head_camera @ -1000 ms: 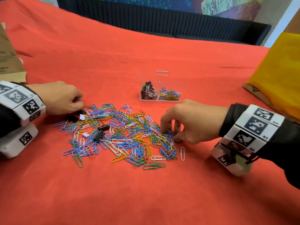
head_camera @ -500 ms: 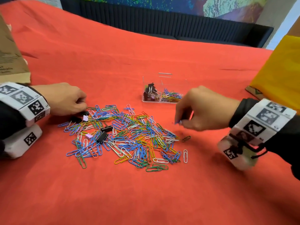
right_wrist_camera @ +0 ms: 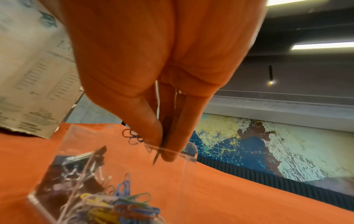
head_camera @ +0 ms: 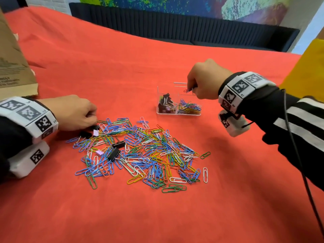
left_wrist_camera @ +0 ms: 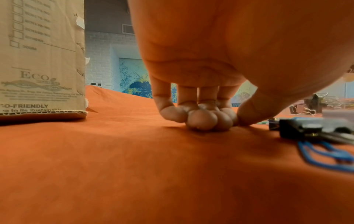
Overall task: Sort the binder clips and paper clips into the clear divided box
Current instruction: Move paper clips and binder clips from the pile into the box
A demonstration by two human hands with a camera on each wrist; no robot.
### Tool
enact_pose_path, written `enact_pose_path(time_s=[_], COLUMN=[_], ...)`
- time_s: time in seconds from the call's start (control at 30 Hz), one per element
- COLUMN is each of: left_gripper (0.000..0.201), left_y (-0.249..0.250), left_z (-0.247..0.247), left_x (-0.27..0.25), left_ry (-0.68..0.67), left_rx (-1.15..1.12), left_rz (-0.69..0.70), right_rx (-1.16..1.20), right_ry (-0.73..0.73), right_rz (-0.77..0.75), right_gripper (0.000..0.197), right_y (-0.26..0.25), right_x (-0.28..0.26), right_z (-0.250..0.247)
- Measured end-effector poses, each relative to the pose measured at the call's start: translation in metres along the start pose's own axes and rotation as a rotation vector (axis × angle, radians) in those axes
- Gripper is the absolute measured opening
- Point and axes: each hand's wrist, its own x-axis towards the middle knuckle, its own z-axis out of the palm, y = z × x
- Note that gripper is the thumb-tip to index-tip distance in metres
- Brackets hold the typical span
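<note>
A pile of coloured paper clips (head_camera: 140, 151) with a few black binder clips (head_camera: 114, 153) lies on the red cloth. Behind it stands the clear divided box (head_camera: 158, 95), with binder clips (head_camera: 165, 102) in its left compartment and paper clips (head_camera: 189, 107) in its right. My right hand (head_camera: 192, 89) hovers over the right compartment and pinches a few paper clips (head_camera: 188, 90). In the right wrist view the same hand (right_wrist_camera: 164, 151) holds those clips (right_wrist_camera: 132, 136) at the box rim (right_wrist_camera: 189, 153). My left hand (head_camera: 93, 121) rests at the pile's left edge, fingers curled (left_wrist_camera: 220, 121), tips on the cloth beside a black binder clip (left_wrist_camera: 298, 130).
A brown cardboard box (head_camera: 14, 58) stands at the far left. A yellow object (head_camera: 308, 67) sits at the right edge. A dark bench (head_camera: 175, 27) runs behind the table. A black cable (head_camera: 294, 137) hangs from my right wrist.
My right hand picked paper clips from the pile's right side, lifted them and carried them back over the box. My left hand stayed put.
</note>
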Motion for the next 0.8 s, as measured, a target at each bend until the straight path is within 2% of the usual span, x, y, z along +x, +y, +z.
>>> enact_pose_path(time_s=[0.23,0.33,0.37,0.43,0.5,0.53,0.6,0.7,0.77,0.8], left_gripper=[0.027,0.027,0.027,0.027,0.027,0.027,0.028,0.027,0.028,0.028], left_y=[-0.002,-0.001,-0.001,-0.001,0.003,0.003,0.003,0.002,0.003,0.003], left_z=[0.001,-0.001,-0.001,-0.002,-0.002,-0.002,-0.002,-0.003,-0.004,-0.003], left_x=[-0.001,0.000,0.001,0.004,0.000,0.000,0.000,-0.001,-0.001,0.000], left_ry=[0.000,0.004,0.004,0.000,-0.020,-0.018,-0.017,-0.026,-0.026,-0.022], left_rx=[-0.022,-0.009,-0.011,-0.007,-0.014,-0.014,-0.003,-0.003,0.000,0.000], left_rz=[0.001,-0.003,0.000,0.001,-0.003,-0.007,-0.017,-0.024,-0.022,-0.023], right_rx=[0.008,0.042,0.069,0.110,0.097,0.084,0.064,0.078,0.102,0.119], right_ry=[0.090,0.095,0.048,-0.161,-0.396,-0.450,-0.465,-0.465,-0.465,-0.461], right_rz=[-0.024,-0.118,-0.163,-0.214,-0.266,-0.300,-0.344,-0.393,-0.407,-0.400], right_gripper=[0.024,0.022,0.020,0.020,0.036,0.048,0.068,0.081,0.078,0.070], right_y=[0.010,-0.001,-0.006,-0.019,-0.028,-0.030,-0.032,-0.035,-0.037,-0.039], right_x=[-0.017,-0.045,-0.057,-0.080,-0.102,-0.107,-0.115,-0.119,-0.120,-0.120], right_z=[-0.010,-0.018,-0.019,-0.019,-0.013,-0.008,0.001,0.009,0.010,0.011])
